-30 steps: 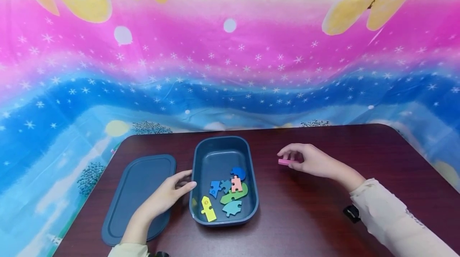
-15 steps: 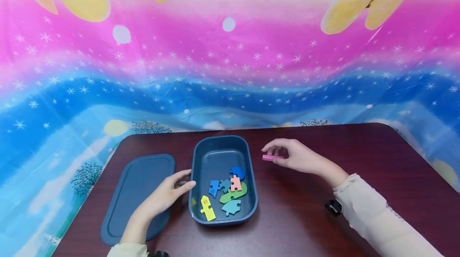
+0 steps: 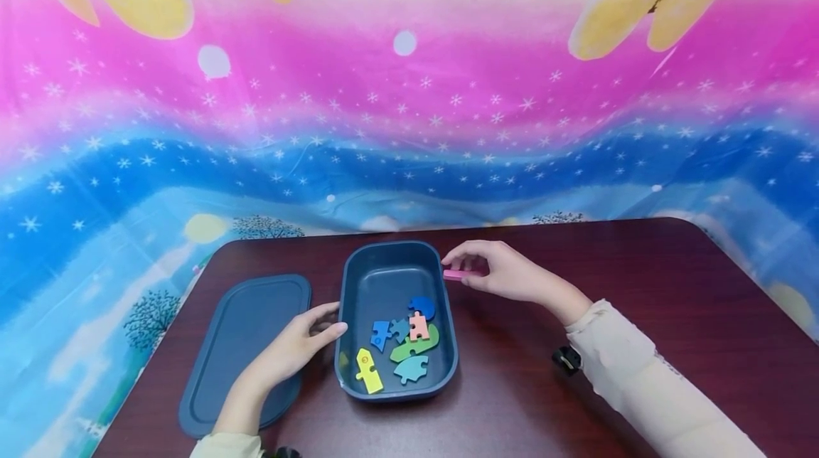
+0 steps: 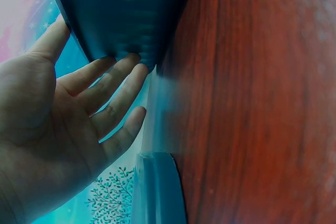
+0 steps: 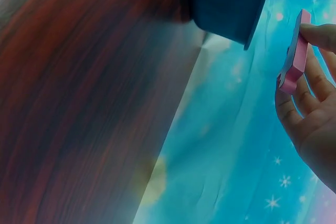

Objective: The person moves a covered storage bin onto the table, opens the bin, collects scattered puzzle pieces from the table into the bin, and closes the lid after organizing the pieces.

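A pink puzzle piece (image 3: 455, 275) is pinched between the thumb and fingers of my right hand (image 3: 505, 269), just beside the upper right rim of the dark blue box (image 3: 397, 259). The right wrist view shows the same pink puzzle piece (image 5: 297, 59) raised off the table. My left hand (image 3: 297, 348) rests against the box's left side with fingers straight; in the left wrist view its fingertips (image 4: 137, 72) touch the wall. Several puzzle pieces lie in the box, among them a yellow piece (image 3: 369, 371), a salmon piece (image 3: 419, 326) and a green piece (image 3: 416, 344).
The box's flat dark blue lid (image 3: 246, 344) lies left of it, partly under my left forearm. Both stand on a dark red-brown wooden table (image 3: 640, 287). A colourful patterned cloth (image 3: 409, 124) hangs behind the table's far edge.
My right hand has moved left with the pink puzzle piece, from over the table to the box's right rim. The left hand and the box have stayed in place.
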`<action>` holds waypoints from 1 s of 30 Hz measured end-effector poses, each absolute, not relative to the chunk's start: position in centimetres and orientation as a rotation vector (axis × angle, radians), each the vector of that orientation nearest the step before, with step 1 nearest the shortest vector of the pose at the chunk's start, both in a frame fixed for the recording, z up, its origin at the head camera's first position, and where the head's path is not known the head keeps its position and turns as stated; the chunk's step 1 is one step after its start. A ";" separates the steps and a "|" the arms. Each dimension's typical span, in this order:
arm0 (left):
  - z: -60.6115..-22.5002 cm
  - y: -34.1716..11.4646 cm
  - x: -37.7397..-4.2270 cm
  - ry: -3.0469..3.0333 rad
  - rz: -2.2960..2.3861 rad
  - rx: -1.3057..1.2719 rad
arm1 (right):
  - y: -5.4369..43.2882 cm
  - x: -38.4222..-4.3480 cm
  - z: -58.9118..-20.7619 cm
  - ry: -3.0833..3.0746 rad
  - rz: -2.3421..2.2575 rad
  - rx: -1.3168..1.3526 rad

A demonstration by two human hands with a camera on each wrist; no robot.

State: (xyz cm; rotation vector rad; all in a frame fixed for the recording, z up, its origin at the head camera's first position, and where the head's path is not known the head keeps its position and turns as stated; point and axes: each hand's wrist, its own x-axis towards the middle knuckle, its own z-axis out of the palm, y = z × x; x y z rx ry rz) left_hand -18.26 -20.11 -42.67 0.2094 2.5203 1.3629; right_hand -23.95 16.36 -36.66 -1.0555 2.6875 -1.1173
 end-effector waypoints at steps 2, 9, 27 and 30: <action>-42.7 -20.2 -18.2 2.519 1.364 0.202 | 15.9 -24.1 -36.6 2.682 -1.113 -1.069; -42.7 -20.2 -18.3 2.511 1.366 0.194 | 14.3 -24.4 -36.1 2.662 -1.111 -1.098; -42.6 -20.2 -18.3 2.501 1.362 0.212 | 11.1 -25.3 -36.8 2.584 -1.121 -1.086; -42.6 -20.2 -18.2 2.501 1.360 0.209 | 10.7 -25.4 -37.1 2.577 -1.120 -1.089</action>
